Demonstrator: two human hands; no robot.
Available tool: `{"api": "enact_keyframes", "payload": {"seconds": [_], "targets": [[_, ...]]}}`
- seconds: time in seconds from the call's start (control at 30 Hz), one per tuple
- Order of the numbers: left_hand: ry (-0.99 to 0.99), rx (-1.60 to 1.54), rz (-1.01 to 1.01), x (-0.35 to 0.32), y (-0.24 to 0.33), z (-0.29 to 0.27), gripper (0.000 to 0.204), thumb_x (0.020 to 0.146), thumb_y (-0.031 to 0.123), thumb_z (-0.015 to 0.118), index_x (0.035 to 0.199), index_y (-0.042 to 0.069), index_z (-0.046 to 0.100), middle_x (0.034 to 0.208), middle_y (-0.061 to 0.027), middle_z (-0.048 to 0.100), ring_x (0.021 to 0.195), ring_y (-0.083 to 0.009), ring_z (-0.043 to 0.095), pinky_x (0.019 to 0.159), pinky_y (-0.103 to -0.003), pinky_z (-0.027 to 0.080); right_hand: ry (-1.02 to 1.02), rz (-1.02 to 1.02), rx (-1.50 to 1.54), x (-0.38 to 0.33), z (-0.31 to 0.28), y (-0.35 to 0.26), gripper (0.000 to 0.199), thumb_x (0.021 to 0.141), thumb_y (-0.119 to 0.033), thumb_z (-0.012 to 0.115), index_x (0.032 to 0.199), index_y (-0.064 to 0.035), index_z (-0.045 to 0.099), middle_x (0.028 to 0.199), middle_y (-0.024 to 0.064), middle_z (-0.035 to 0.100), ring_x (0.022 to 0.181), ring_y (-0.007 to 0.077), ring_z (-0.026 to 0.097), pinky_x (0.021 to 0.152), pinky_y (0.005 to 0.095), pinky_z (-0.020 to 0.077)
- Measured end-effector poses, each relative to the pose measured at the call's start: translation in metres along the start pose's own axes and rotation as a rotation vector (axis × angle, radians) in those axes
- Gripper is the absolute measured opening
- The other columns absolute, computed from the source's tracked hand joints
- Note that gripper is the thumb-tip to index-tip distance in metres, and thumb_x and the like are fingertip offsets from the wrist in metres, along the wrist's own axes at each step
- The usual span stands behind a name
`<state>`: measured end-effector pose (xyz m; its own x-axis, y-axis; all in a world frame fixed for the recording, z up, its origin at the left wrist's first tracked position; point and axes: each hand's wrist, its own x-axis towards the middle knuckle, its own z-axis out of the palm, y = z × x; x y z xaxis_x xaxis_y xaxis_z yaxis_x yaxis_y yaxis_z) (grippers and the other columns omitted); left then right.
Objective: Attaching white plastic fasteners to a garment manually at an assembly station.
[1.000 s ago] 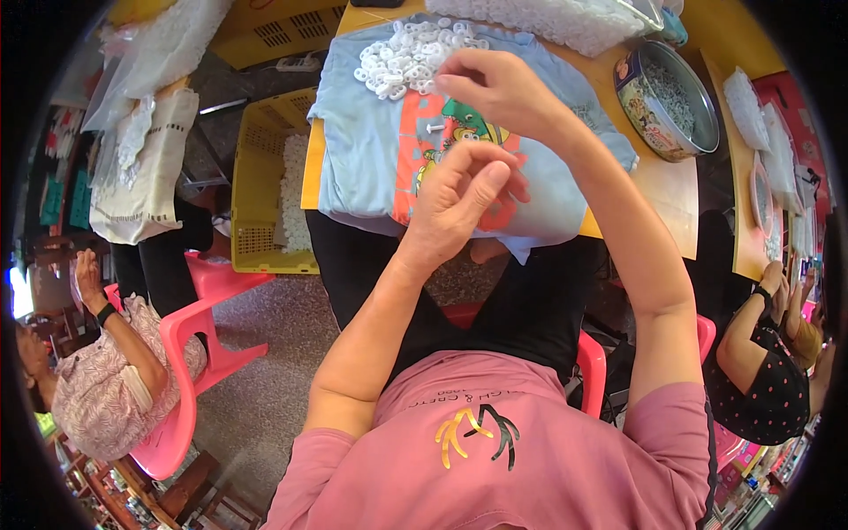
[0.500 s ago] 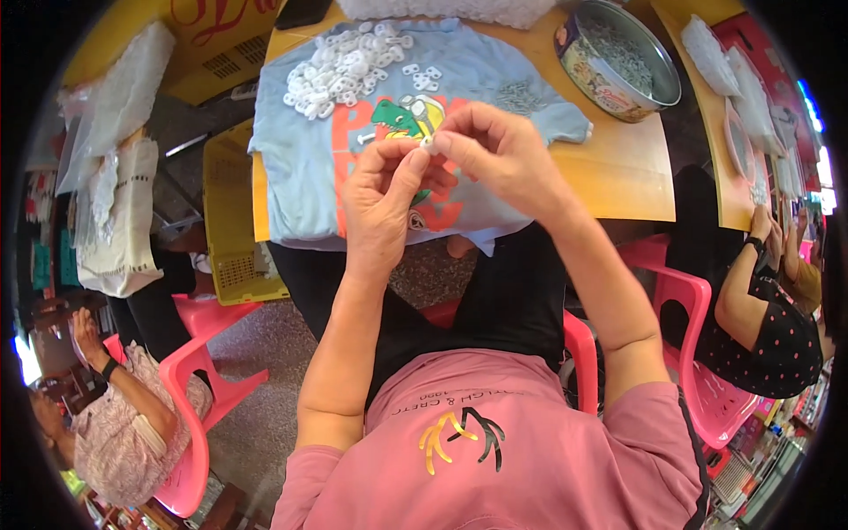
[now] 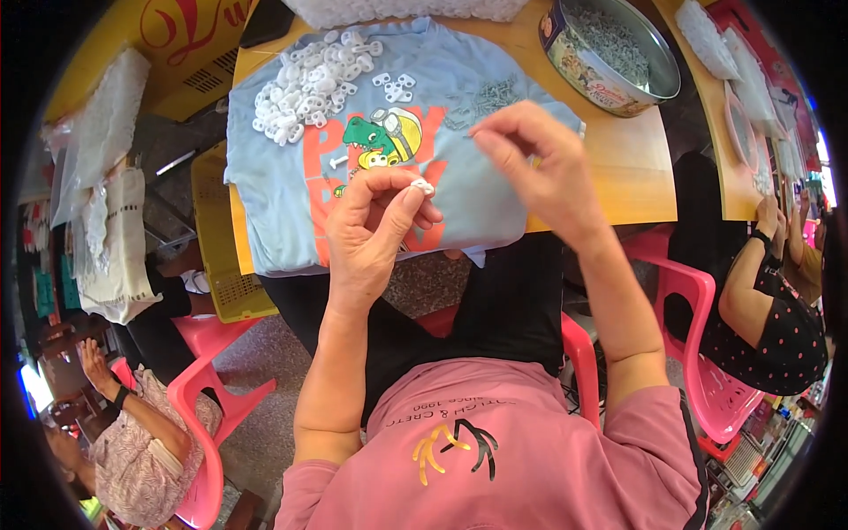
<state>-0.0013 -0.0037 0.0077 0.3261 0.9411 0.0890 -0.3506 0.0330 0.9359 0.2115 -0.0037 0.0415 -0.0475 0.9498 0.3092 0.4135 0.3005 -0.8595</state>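
Between the thumb and fingers of my left hand point(image 3: 375, 225) is a small white plastic piece point(image 3: 423, 187), held above the printed front of a light blue shirt point(image 3: 477, 199). My right hand point(image 3: 541, 163) is raised to the right, its thumb and forefinger close together; whatever they hold, if anything, is too small to make out. Just beyond its fingertips lies a loose heap of small grey screws point(image 3: 495, 95). A big pile of white plastic pieces point(image 3: 305, 88) covers the shirt's upper left, with a few more pieces point(image 3: 395, 87) set apart. One pale screw-like piece point(image 3: 337, 161) lies on the print.
At the table's point(image 3: 640, 168) far right stands a round tin point(image 3: 609, 62) full of grey screws. Bubble wrap point(image 3: 397, 7) lies along the back, beside a dark flat object point(image 3: 267, 22). A yellow crate point(image 3: 225, 238) stands at left. Other people sit on pink chairs at both sides.
My hands have come apart. The right hand has moved right, towards the grey screws, while my left hand has lowered slightly with the white plastic piece. The whole view has shifted a little.
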Motion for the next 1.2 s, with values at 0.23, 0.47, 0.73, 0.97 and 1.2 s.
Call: {"api": "enact_keyframes", "payload": {"seconds": [0.23, 0.47, 0.73, 0.97, 1.2], "targets": [[-0.053, 0.070, 0.049, -0.003, 0.000, -0.002, 0.009, 0.094, -0.001, 0.059, 0.102, -0.001, 0.059, 0.097, -0.0081, 0.061, 0.078, -0.0131, 0.065, 0.067, -0.024, 0.053, -0.024, -0.024, -0.327, 0.034, -0.027, 0.004, 0.008, 0.087, -0.005, 0.068, 0.093, -0.0009, 0.067, 0.083, 0.0015, 0.059, 0.066, 0.0078, 0.052, 0.059, 0.0218, 0.0415], [-0.068, 0.065, 0.042, -0.001, 0.002, 0.001, 0.010, 0.092, -0.006, 0.058, 0.102, -0.003, 0.059, 0.100, -0.0094, 0.059, 0.079, -0.0135, 0.065, 0.066, -0.022, 0.056, -0.213, -0.222, -0.510, 0.055, -0.017, 0.015, 0.010, 0.083, -0.006, 0.069, 0.092, -0.0027, 0.068, 0.088, 0.0066, 0.059, 0.073, 0.0224, 0.058, 0.065, 0.0313, 0.0469], [-0.073, 0.031, 0.022, -0.001, 0.002, 0.000, 0.012, 0.092, -0.007, 0.058, 0.104, -0.003, 0.059, 0.101, -0.0103, 0.058, 0.080, -0.0132, 0.063, 0.065, -0.022, 0.054, -0.320, -0.304, -0.601, 0.071, -0.011, 0.023, 0.010, 0.083, -0.008, 0.068, 0.091, -0.0024, 0.067, 0.085, 0.0096, 0.056, 0.077, 0.0288, 0.058, 0.067, 0.0370, 0.0468], [-0.091, 0.015, 0.043, 0.000, 0.001, 0.000, 0.012, 0.092, -0.007, 0.058, 0.104, -0.004, 0.059, 0.100, -0.0107, 0.059, 0.079, -0.0131, 0.063, 0.064, -0.021, 0.051, -0.355, -0.306, -0.653, 0.080, -0.003, 0.014, 0.012, 0.082, -0.013, 0.069, 0.085, -0.0018, 0.065, 0.084, 0.0104, 0.057, 0.079, 0.0302, 0.057, 0.067, 0.0387, 0.0462], [-0.061, 0.016, 0.024, 0.000, 0.002, 0.001, 0.011, 0.092, -0.006, 0.058, 0.103, -0.003, 0.059, 0.099, -0.0097, 0.059, 0.079, -0.0124, 0.063, 0.064, -0.021, 0.052, -0.395, -0.325, -0.765, 0.087, 0.007, 0.013, 0.014, 0.080, -0.016, 0.067, 0.081, -0.0027, 0.062, 0.083, 0.0105, 0.059, 0.081, 0.0314, 0.059, 0.068, 0.0403, 0.0469]]}}
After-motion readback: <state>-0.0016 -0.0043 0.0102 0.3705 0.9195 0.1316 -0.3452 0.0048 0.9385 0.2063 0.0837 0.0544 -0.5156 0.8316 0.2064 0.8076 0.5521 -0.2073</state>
